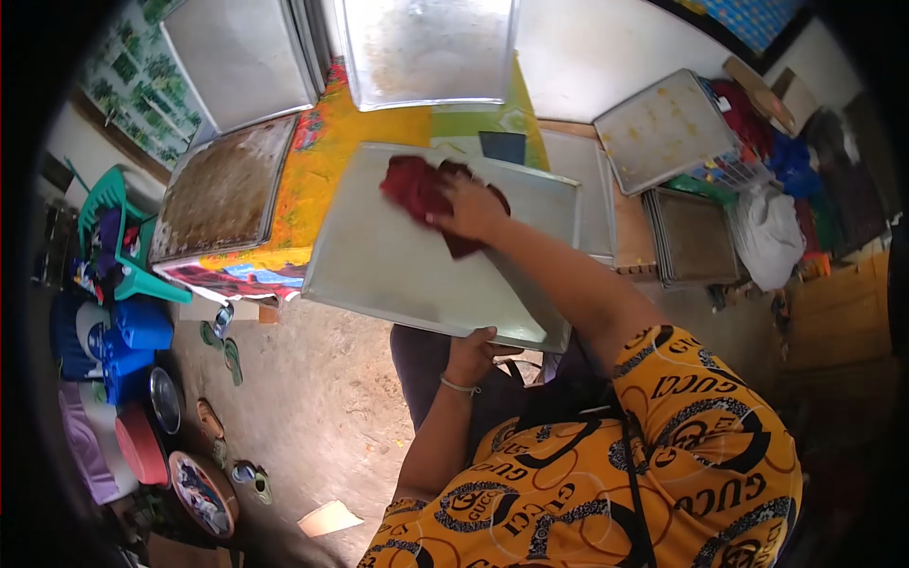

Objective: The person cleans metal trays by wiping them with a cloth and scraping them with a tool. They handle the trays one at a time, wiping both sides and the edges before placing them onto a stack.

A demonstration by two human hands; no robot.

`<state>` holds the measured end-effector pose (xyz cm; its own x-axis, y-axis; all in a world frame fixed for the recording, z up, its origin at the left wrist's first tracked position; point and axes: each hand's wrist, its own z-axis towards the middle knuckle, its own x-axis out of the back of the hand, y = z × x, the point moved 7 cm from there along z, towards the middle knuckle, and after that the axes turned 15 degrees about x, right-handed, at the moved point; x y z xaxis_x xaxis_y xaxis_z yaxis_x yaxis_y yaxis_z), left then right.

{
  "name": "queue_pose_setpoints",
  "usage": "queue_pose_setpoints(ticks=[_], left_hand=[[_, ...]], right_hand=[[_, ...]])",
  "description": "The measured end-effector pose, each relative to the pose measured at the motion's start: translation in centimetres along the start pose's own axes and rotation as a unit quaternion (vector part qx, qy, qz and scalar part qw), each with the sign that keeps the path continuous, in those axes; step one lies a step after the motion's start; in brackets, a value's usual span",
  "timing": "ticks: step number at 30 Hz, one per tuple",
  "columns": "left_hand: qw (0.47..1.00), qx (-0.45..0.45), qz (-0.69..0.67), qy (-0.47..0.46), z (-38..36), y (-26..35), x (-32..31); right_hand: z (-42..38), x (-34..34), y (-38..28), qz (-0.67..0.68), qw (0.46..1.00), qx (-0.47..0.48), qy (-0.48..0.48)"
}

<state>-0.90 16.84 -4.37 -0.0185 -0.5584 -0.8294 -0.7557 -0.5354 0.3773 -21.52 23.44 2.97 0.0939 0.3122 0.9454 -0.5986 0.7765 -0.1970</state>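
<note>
A large metal baking tray (379, 256) lies tilted across the table's front edge and over my lap. My left hand (473, 358) grips its near rim, the thumb on top and the fingers mostly hidden underneath. On the tray's upper surface, my right hand (471, 208) presses a dark red cloth (414, 189), part of it bunched to the left and a corner hanging below the palm. Slight blur softens the cloth and fingers. The tray's surface looks greyish and mostly clean, with a bright reflection at its lower right.
A browned tray (222, 189) lies on the table's yellow cloth (327, 161). Trays lean upright at the back, including a silver tray (431, 47). Stacked trays (694, 237) stand right, below a stained tray (663, 128). A green chair (142, 260), basins and sandals are at left.
</note>
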Motion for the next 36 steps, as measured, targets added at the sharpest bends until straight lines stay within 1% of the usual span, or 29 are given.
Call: queue_pose_setpoints(ticks=[1, 2, 4, 5, 8, 9, 11, 12, 13, 15, 16, 17, 20, 24, 26, 27, 29, 30, 31, 34, 35, 36], left_hand=[[1.000, 0.004, -0.004, 0.003, 0.1, -0.3, 0.2], [1.000, 0.000, -0.010, 0.010, 0.4, -0.6, 0.8], [0.999, -0.009, -0.016, 0.027, 0.9, -1.3, 2.3], [0.999, -0.041, -0.006, 0.003, 0.5, -0.7, 1.3], [0.995, -0.013, -0.020, -0.096, 0.5, -1.2, 0.3], [0.998, -0.041, -0.005, -0.044, 0.0, -1.0, -0.5], [0.999, -0.018, 0.025, -0.013, 0.8, -1.9, 1.1], [0.999, -0.008, 0.040, 0.002, 1.1, -2.1, 1.6], [0.998, -0.017, 0.056, -0.007, 0.6, -1.8, 0.3], [0.998, -0.015, 0.052, -0.009, 0.6, -2.2, -0.4], [0.999, -0.015, 0.052, -0.007, 0.5, -2.2, -0.4], [0.999, -0.014, 0.049, -0.008, 0.5, -2.3, -0.2], [0.998, -0.023, 0.051, -0.013, 0.8, -2.4, 0.1], [0.998, -0.033, 0.044, -0.021, 0.8, -2.6, 0.2], [0.999, -0.028, 0.038, -0.016, 0.7, -2.8, 0.0], [0.998, -0.021, 0.053, -0.003, 0.6, -2.8, 0.2], [0.996, -0.014, 0.013, -0.089, 1.7, -3.2, 1.9], [0.991, -0.010, -0.008, -0.131, 1.6, -3.2, 1.1], [0.998, 0.010, -0.020, -0.055, 1.6, -3.6, 2.0], [0.994, 0.035, -0.023, -0.102, 1.6, -3.7, 1.1], [0.996, 0.023, 0.002, -0.085, 1.7, -3.6, 1.2], [0.997, 0.010, 0.025, -0.068, 1.3, -3.6, -0.1]], right_hand=[[-2.2, 0.5, -1.9, 0.011, 0.999, 0.033, -0.038], [-5.0, 1.2, -4.0, 0.034, 0.997, 0.069, -0.021], [-10.6, 2.5, -7.0, 0.062, 0.990, 0.113, -0.055], [-13.2, 3.3, -8.0, 0.068, 0.987, 0.112, -0.097], [-19.7, 4.3, -7.2, 0.086, 0.989, 0.087, -0.088], [-20.9, 4.6, -6.2, 0.062, 0.992, 0.069, -0.086], [-22.2, 5.3, -3.4, 0.013, 0.996, 0.035, -0.080], [-22.1, 5.8, -1.3, 0.023, 0.998, -0.017, -0.054], [-21.6, 6.4, 1.1, 0.033, 0.997, -0.066, -0.029], [-20.1, 7.6, 5.9, -0.010, 0.989, -0.142, 0.023], [-19.3, 7.7, 8.6, 0.001, 0.983, -0.179, 0.036], [-18.7, 8.3, 10.3, 0.011, 0.975, -0.219, 0.042], [-17.2, 9.2, 11.3, -0.035, 0.965, -0.259, 0.011], [-18.6, 7.4, 7.4, -0.044, 0.986, -0.153, -0.049], [-21.4, 6.3, 3.1, 0.001, 0.998, -0.056, -0.033], [-23.1, 6.0, 0.7, 0.025, 0.998, -0.014, -0.055], [-26.4, 5.6, -3.8, 0.066, 0.992, 0.059, -0.095], [-27.5, 5.4, -5.4, 0.083, 0.986, 0.090, -0.113], [-28.3, 5.4, -6.3, 0.099, 0.983, 0.098, -0.122], [-28.5, 5.8, -5.9, 0.077, 0.979, 0.097, -0.160], [-28.3, 5.7, -5.1, 0.079, 0.983, 0.082, -0.147], [-27.8, 5.5, -3.7, 0.063, 0.987, 0.063, -0.132]])
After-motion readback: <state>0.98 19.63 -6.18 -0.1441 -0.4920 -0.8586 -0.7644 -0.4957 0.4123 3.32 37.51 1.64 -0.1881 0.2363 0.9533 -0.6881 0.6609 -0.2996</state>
